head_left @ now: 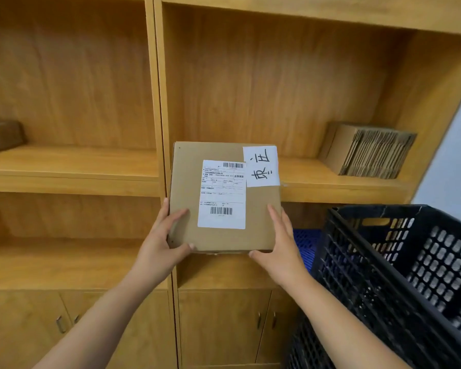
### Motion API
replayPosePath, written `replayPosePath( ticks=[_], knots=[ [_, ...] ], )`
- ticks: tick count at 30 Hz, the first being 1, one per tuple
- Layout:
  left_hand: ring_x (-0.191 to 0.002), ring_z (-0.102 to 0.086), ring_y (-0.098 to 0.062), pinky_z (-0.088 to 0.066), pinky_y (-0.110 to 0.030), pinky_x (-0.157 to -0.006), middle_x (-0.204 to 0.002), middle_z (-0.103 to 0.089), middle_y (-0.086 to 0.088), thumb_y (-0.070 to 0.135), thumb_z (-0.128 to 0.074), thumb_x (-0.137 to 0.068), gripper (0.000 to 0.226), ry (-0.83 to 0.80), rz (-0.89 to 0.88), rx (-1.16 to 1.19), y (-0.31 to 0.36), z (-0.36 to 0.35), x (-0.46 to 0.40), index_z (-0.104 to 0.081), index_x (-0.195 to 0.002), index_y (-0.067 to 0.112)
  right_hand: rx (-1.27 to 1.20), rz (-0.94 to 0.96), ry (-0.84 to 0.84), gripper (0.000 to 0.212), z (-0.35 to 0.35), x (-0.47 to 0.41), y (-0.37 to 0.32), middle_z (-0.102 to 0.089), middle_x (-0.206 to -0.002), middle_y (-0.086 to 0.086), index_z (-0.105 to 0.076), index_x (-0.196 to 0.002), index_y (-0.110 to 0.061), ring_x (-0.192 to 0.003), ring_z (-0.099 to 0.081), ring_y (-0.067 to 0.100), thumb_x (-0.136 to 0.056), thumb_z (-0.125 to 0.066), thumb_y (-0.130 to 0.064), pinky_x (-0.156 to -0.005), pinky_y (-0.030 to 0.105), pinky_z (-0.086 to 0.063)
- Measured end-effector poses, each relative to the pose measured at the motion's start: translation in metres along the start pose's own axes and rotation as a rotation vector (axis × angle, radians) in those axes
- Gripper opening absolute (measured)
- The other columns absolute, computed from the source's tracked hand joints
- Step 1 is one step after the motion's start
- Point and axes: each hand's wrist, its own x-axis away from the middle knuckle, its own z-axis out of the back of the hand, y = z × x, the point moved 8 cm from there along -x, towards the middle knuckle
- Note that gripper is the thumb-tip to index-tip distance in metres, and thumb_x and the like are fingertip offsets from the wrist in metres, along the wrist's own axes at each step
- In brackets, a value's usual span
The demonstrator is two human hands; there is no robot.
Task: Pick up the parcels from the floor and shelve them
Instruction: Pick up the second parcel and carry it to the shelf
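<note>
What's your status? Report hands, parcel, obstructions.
Left hand and right hand: grip on parcel. Parcel held up at middle shelf. Flattened boxes at right; landing spot clear.

Label print too small to read. Parcel underside hidden; both hands' fingers beneath it out of sight. Left box cut off by frame edge. Crate cut off right and bottom, its inside mostly dark. Blue crate largely hidden behind it.
</note>
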Motion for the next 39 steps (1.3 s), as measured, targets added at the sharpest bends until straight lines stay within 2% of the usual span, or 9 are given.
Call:
replayPosePath(
  ticks=[5, 11, 14, 22, 26, 29, 31, 34, 39],
  knots=[
    [-0.129, -0.026, -0.002, -0.041, -0.016, -0.085, -0.152, -0.007, 0.021, 0.006, -0.070, -0.076, 0.063, 0.001, -0.043, -0.006, -0.002, 0.004, -0.050, -0.046, -0.129, 0.032, 0.012, 0.005, 0.037, 0.099, 0.003, -0.049, -0.011, -0.001, -0.157, -0.015, -0.012, -0.146, -0.041, -0.126, -0.011, -0.007, -0.074, -0.074, -0.011, -0.105, 0.022, -0.019],
    [-0.127, -0.021, 0.003, -0.038, -0.021, -0.096, -0.149, -0.006, 0.025, 0.007, -0.070, -0.077, 0.062, 0.018, -0.092, -0.014, -0.008, 0.013, -0.105, -0.047, -0.129, 0.032, 0.045, 0.012, 0.064, 0.097, -0.001, -0.100, -0.022, 0.000, -0.157, -0.014, -0.013, -0.146, -0.041, -0.125, -0.009, -0.008, -0.076, -0.073, -0.011, -0.104, 0.020, -0.016],
    [-0.130, -0.017, 0.001, -0.037, -0.033, -0.104, -0.151, -0.003, 0.023, 0.009, -0.070, -0.077, 0.063, 0.000, -0.109, -0.046, -0.019, 0.012, -0.127, -0.045, -0.129, 0.035, 0.070, 0.006, 0.081, 0.096, -0.008, -0.123, -0.023, 0.000, -0.158, -0.012, -0.013, -0.146, -0.040, -0.125, -0.007, -0.008, -0.076, -0.073, -0.011, -0.104, 0.020, -0.015],
    [-0.133, -0.017, 0.000, -0.039, -0.041, -0.107, -0.152, -0.006, 0.023, 0.011, -0.070, -0.078, 0.059, -0.008, -0.140, -0.057, -0.038, 0.009, -0.164, -0.048, -0.124, 0.041, 0.096, -0.021, 0.071, 0.096, -0.018, -0.157, -0.016, 0.003, -0.157, -0.015, -0.009, -0.146, -0.040, -0.132, -0.009, -0.005, -0.079, -0.072, -0.012, -0.107, 0.021, -0.016],
    [-0.141, -0.016, -0.007, -0.023, -0.042, -0.115, -0.147, -0.024, 0.025, 0.011, -0.064, -0.083, 0.060, 0.005, -0.209, -0.106, -0.028, 0.010, -0.173, -0.041, -0.114, 0.058, 0.147, -0.001, 0.056, 0.086, -0.018, -0.170, -0.013, 0.005, -0.157, -0.015, -0.014, -0.145, -0.041, -0.135, -0.015, -0.001, -0.083, -0.068, -0.016, -0.104, 0.017, -0.022],
    [-0.140, -0.011, -0.004, -0.014, -0.034, -0.112, -0.142, -0.028, 0.025, 0.013, -0.059, -0.086, 0.055, 0.075, -0.256, -0.245, -0.019, 0.012, -0.176, -0.042, -0.123, 0.049, 0.195, 0.010, 0.020, 0.081, -0.015, -0.181, -0.015, 0.008, -0.157, -0.014, -0.016, -0.146, -0.040, -0.140, -0.013, 0.005, -0.085, -0.065, -0.019, -0.109, 0.021, -0.021],
    [-0.139, -0.020, -0.009, -0.013, -0.030, -0.112, -0.137, -0.038, 0.021, 0.010, -0.060, -0.084, 0.052, 0.141, -0.336, -0.425, -0.009, 0.011, -0.178, -0.048, -0.130, 0.034, 0.253, 0.015, -0.004, 0.078, -0.013, -0.187, -0.018, 0.012, -0.156, -0.015, -0.016, -0.146, -0.041, -0.142, -0.012, 0.009, -0.086, -0.063, -0.022, -0.112, 0.027, -0.021],
    [-0.125, -0.050, -0.020, -0.023, -0.035, -0.113, -0.127, -0.061, 0.005, 0.003, -0.068, -0.075, 0.054, 0.134, -0.436, -0.685, -0.001, -0.002, -0.184, -0.057, -0.124, 0.021, 0.398, 0.078, 0.013, 0.067, -0.009, -0.194, -0.026, 0.006, -0.157, -0.015, -0.022, -0.143, -0.044, -0.144, -0.009, 0.013, -0.089, -0.058, -0.030, -0.116, 0.037, -0.017],
    [-0.117, -0.057, -0.021, -0.034, -0.042, -0.106, -0.123, -0.064, 0.001, 0.005, -0.069, -0.072, 0.053, 0.159, -0.454, -0.829, 0.004, -0.006, -0.198, -0.059, -0.123, 0.019, 0.610, 0.195, 0.098, 0.051, -0.006, -0.203, -0.036, -0.017, -0.157, -0.011, -0.025, -0.141, -0.046, -0.145, -0.006, 0.015, -0.095, -0.045, -0.035, -0.117, 0.038, -0.008]
  ],
)
